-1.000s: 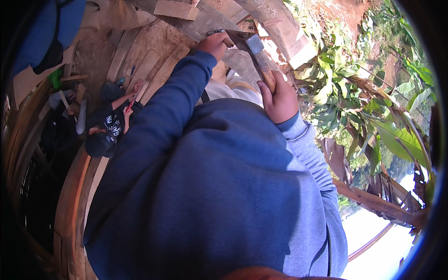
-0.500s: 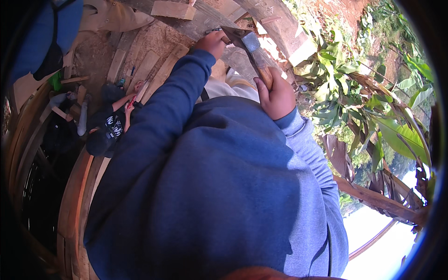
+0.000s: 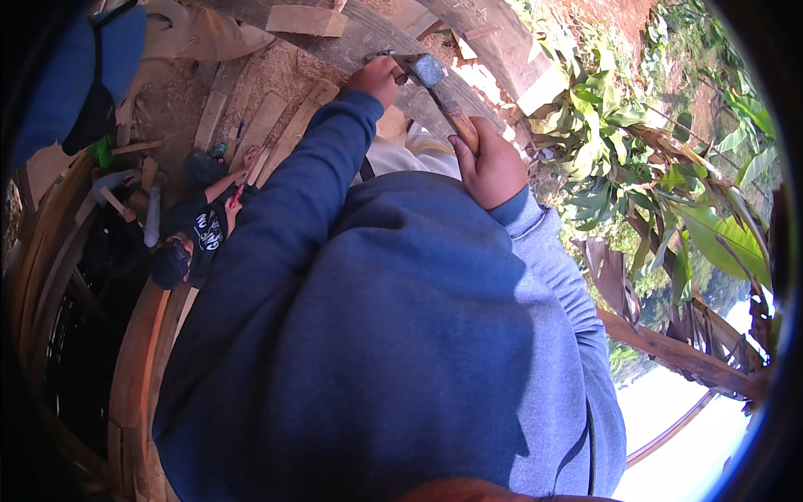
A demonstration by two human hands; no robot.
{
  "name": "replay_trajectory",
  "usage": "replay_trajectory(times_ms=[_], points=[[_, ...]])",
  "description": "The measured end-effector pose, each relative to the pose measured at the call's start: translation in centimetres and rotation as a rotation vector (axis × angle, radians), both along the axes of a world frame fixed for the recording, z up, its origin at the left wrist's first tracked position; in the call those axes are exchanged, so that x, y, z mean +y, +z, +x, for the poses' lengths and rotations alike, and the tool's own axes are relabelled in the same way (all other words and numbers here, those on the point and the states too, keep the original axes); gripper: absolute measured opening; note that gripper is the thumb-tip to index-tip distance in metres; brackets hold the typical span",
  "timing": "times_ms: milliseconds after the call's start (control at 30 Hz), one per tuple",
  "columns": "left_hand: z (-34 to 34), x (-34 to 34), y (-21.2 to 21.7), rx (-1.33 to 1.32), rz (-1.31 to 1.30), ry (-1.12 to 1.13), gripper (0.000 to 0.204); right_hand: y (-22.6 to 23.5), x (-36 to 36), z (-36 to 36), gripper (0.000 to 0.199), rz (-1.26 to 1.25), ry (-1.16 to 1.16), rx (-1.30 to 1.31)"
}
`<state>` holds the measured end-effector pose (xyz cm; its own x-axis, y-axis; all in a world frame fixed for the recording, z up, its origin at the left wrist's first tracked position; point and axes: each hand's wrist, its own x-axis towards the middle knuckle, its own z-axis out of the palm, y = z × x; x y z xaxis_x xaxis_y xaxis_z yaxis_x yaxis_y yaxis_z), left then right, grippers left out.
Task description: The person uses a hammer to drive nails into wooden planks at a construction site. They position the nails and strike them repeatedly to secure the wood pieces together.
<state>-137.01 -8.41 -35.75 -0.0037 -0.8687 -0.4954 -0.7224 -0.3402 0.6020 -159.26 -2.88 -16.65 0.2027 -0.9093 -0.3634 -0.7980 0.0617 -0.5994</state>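
My right hand (image 3: 492, 167) is closed round the wooden handle of a hammer (image 3: 428, 70). Its metal head lies beside my left fist, by the end of a short brown handle. That handle sticks out of my closed left hand (image 3: 373, 81) and looks like a chisel's (image 3: 401, 77); most of the tool is hidden by the fingers. Both hands are over a grey, weathered timber (image 3: 397, 32) in front of me. I cannot tell whether the hammer touches the chisel.
A pale wood block (image 3: 307, 21) rests on the timber. Planks (image 3: 266, 121) and sawdust lie to the left, where another person (image 3: 196, 238) works with a red-handled tool. A person in blue (image 3: 71, 63) is at the upper left. Broad-leaved plants (image 3: 615, 155) grow on the right.
The hammer head has come down and a little left toward the chisel handle. My left hand has barely moved. The person at the left has turned their head.
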Motion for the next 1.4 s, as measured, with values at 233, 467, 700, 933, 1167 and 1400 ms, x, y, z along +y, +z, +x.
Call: replay_trajectory(times_ms=[233, 467, 700, 933, 1167, 1400], points=[[-0.2, -0.4, 0.5, 0.023, 0.02, -0.029, 0.025, 0.7, -0.1, -0.1, 0.035, 0.018, -0.04, -0.016], [0.0, -0.6, 1.4, 0.018, 0.08, -0.014, 0.031, 0.8, 0.0, -0.1, 0.035, 0.044, -0.038, -0.01], [-0.2, 0.4, 0.1, 0.021, -0.057, -0.01, 0.018, 0.9, -0.5, 0.0, 0.033, 0.041, -0.005, 0.05], [0.0, -0.2, -1.3, -0.017, -0.059, -0.044, 0.017, 0.1, -0.1, -0.8, 0.034, 0.026, -0.015, -0.006], [0.1, 0.8, -0.9, 0.146, -0.257, -0.065, 0.015, 0.8, 0.3, -2.5, 0.022, -0.021, -0.239, -0.338], [2.0, 0.3, 6.7, 0.198, -0.595, -0.18, 0.022, 6.3, -5.3, -4.3, 0.016, 0.037, -0.472, -0.618]])
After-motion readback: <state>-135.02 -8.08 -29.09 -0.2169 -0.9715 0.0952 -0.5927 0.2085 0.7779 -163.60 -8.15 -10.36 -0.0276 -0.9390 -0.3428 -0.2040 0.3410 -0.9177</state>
